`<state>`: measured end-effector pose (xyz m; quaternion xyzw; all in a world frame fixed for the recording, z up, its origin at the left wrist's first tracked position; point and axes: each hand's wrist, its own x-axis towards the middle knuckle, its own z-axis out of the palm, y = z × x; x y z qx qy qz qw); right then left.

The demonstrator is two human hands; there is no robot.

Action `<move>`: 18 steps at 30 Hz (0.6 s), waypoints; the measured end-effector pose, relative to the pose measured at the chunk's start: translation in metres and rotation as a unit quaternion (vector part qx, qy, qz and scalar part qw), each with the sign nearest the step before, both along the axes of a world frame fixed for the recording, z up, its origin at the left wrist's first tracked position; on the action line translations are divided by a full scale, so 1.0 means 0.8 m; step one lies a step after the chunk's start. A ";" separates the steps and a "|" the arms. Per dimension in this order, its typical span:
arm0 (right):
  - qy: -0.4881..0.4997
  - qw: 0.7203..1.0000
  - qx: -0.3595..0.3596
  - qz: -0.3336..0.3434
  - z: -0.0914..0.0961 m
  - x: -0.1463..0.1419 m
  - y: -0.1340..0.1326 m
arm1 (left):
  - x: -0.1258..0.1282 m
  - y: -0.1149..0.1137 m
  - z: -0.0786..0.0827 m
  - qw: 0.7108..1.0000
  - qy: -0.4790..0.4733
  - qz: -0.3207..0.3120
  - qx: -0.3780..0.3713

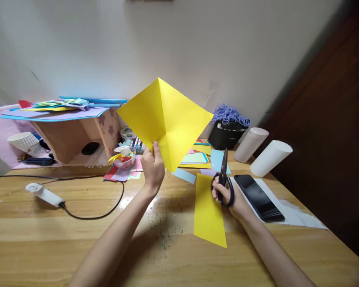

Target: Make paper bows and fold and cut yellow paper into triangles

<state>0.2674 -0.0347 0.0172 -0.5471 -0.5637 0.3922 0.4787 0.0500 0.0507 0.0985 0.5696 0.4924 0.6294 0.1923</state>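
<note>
A yellow sheet of paper (179, 119), creased down its middle, is held up above the table by my left hand (154, 165). The thumb presses on its face near the lower edge, and one corner points up. My right hand (223, 191) is closed around the handles of black scissors (223, 165), whose blades point away and look shut. Below that hand a rectangular yellow paper piece (208, 217) lies on the wooden table (86, 247), partly covered by the hand and scissors.
A black phone (259, 197) rests on white paper at right, near two white paper rolls (271, 158). Behind stand a black holder (224, 137) with purple yarn and coloured papers (194, 158). At left are a cardboard box (68, 139), paper cups (25, 141) and a corded power strip (44, 194).
</note>
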 end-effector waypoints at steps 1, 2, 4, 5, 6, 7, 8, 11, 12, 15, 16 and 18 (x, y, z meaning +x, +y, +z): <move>0.092 0.995 -0.018 0.020 0.002 -0.016 -0.006 | 0.004 0.004 0.000 1.000 0.002 0.012 0.000; 0.177 0.982 -0.039 0.047 0.004 -0.031 -0.012 | 0.008 0.007 -0.001 1.000 0.004 0.019 -0.001; 0.298 0.948 -0.078 0.081 0.002 -0.060 -0.024 | 0.014 0.012 -0.006 1.000 0.001 0.018 -0.010; 0.335 0.934 -0.089 0.089 -0.001 -0.072 -0.030 | 0.016 0.014 -0.010 1.000 0.001 0.015 -0.016; 0.354 0.923 -0.105 0.107 -0.005 -0.081 -0.034 | 0.018 0.015 -0.013 1.000 0.004 0.016 -0.022; 0.361 0.915 -0.111 0.141 -0.011 -0.088 -0.038 | 0.020 0.016 -0.017 0.999 0.009 0.017 -0.028; 0.360 0.910 -0.109 0.172 -0.016 -0.093 -0.041 | 0.022 0.016 -0.020 0.999 0.017 0.017 -0.033; 0.314 0.920 -0.103 0.212 -0.023 -0.098 -0.049 | 0.025 0.015 -0.025 0.999 0.035 0.015 -0.039; 0.293 0.926 -0.103 0.213 -0.022 -0.098 -0.052 | 0.026 0.014 -0.026 0.998 0.039 0.013 -0.039; 0.236 0.943 -0.109 0.208 -0.012 -0.097 -0.055 | 0.031 0.011 -0.028 0.998 0.048 0.013 -0.031; 0.222 0.947 -0.111 0.202 -0.009 -0.097 -0.056 | 0.032 0.010 -0.029 0.998 0.052 0.013 -0.026; 0.198 0.954 -0.112 0.193 -0.004 -0.097 -0.055 | 0.037 0.009 -0.033 0.998 0.062 0.009 -0.014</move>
